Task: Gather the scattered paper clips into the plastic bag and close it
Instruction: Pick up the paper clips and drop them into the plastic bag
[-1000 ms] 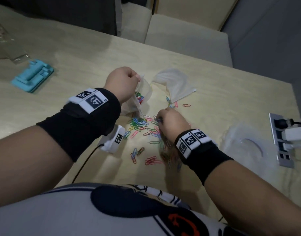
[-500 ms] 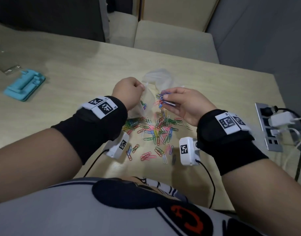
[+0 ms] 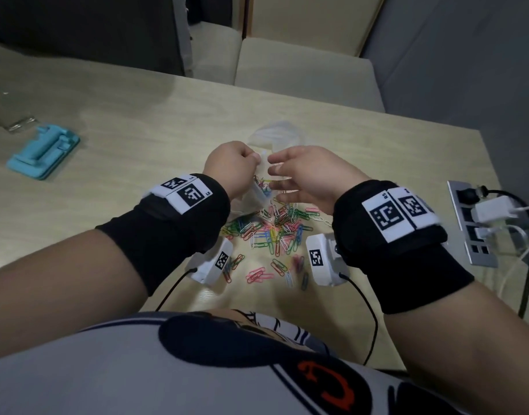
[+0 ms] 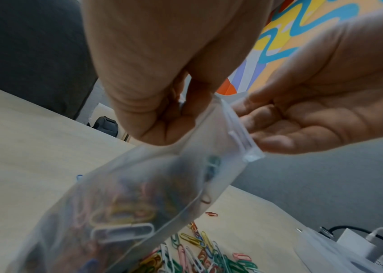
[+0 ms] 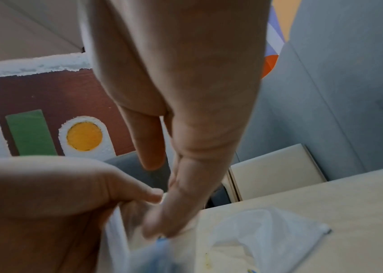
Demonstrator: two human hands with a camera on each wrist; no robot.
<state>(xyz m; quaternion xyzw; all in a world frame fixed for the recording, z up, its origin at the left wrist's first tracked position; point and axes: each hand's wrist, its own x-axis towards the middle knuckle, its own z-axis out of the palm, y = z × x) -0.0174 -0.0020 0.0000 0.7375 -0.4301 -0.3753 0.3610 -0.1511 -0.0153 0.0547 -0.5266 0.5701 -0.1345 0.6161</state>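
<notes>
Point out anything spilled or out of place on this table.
Coloured paper clips lie scattered loose on the table, below the half-filled bag that the left hand holds. Nothing else stands out.

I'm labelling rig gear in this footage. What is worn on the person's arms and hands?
Both hands, left hand and right hand, are bare. Each wrist wears a black wristband with white square-code tags, plus a white camera box underneath trailing a black cable.
</notes>
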